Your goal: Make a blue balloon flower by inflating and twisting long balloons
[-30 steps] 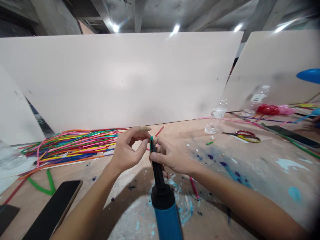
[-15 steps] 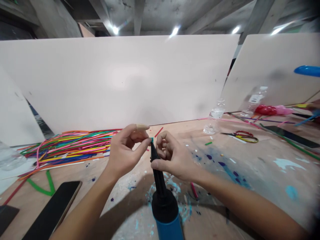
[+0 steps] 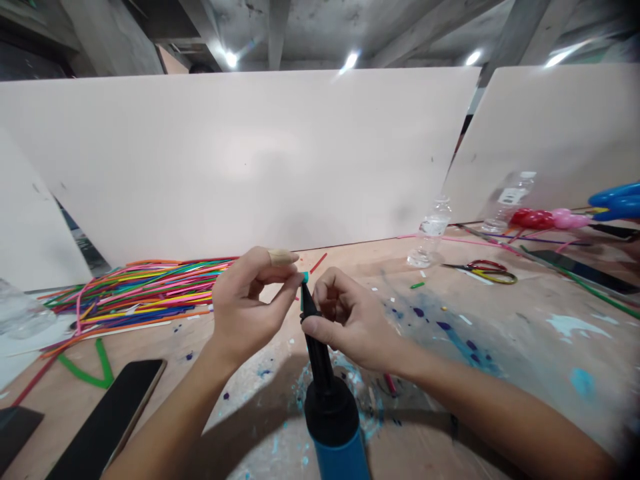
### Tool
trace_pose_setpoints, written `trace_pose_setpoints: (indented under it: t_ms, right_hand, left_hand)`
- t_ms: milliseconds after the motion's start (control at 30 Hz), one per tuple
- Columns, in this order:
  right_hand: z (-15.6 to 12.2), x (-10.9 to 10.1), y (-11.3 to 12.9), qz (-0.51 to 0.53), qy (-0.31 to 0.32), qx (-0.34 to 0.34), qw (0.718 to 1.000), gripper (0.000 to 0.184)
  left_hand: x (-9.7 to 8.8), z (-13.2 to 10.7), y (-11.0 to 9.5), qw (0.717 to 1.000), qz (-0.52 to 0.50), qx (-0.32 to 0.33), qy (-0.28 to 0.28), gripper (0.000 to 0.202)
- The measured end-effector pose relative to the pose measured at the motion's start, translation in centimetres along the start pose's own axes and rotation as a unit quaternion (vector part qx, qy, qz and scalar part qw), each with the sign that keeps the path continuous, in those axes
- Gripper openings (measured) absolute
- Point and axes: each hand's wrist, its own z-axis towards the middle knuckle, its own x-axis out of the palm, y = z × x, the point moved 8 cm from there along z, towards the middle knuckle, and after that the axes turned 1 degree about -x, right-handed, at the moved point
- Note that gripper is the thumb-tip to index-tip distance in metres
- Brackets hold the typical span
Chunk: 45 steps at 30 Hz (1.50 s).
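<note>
A balloon pump with a blue body and black tapered nozzle points up and away from me at the bottom centre. At its tip sits a small piece of teal balloon. My left hand, with a tan bandage on one finger, pinches the teal balloon between thumb and fingertips. My right hand closes around the upper nozzle, thumb on the near side and fingers curled behind. Most of the balloon is hidden by the fingers and nozzle.
Many long uninflated balloons lie at the left, near a phone. Scissors and a plastic bottle are to the right. Red and pink balloons and a blue balloon lie farther right. A white board stands behind.
My left hand has shifted slightly left, and more teal shows at the nozzle tip. My right hand stays on the nozzle. At the far right, the blue balloon is lower and shows more.
</note>
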Motion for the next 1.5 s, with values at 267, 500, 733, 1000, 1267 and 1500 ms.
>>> trace_pose_setpoints:
  t_ms: [267, 500, 733, 1000, 1267, 1500]
  right_hand:
    - [-0.1, 0.3, 0.1, 0.018, 0.008, -0.012, 1.0, 0.034]
    - [-0.2, 0.4, 0.0, 0.016, 0.009, -0.003, 1.0, 0.035]
    - [-0.1, 0.2, 0.3, 0.017, 0.003, -0.004, 1.0, 0.042]
    - [-0.1, 0.2, 0.4, 0.013, 0.021, 0.014, 1.0, 0.042]
    - [-0.2, -0.6, 0.7, 0.033, -0.001, -0.021, 0.999, 0.033]
    - [0.0, -1.2, 0.9, -0.064, -0.001, -0.005, 0.998, 0.033]
  left_hand:
    - [-0.1, -0.4, -1.4, 0.99, 0.081, 0.114, 0.023, 0.044]
    - [0.0, -0.4, -1.6, 0.99, 0.071, 0.116, 0.038, 0.045]
    - [-0.1, -0.2, -1.3, 0.996, 0.032, 0.07, 0.039, 0.04]
    - [0.3, 0.1, -0.5, 0.998, -0.029, -0.038, 0.05, 0.034]
    - [0.9, 0.2, 1.1, 0.976, -0.116, -0.179, 0.051, 0.035]
    - [3.4, -1.4, 4.1, 0.866, -0.336, -0.369, 0.036, 0.04]
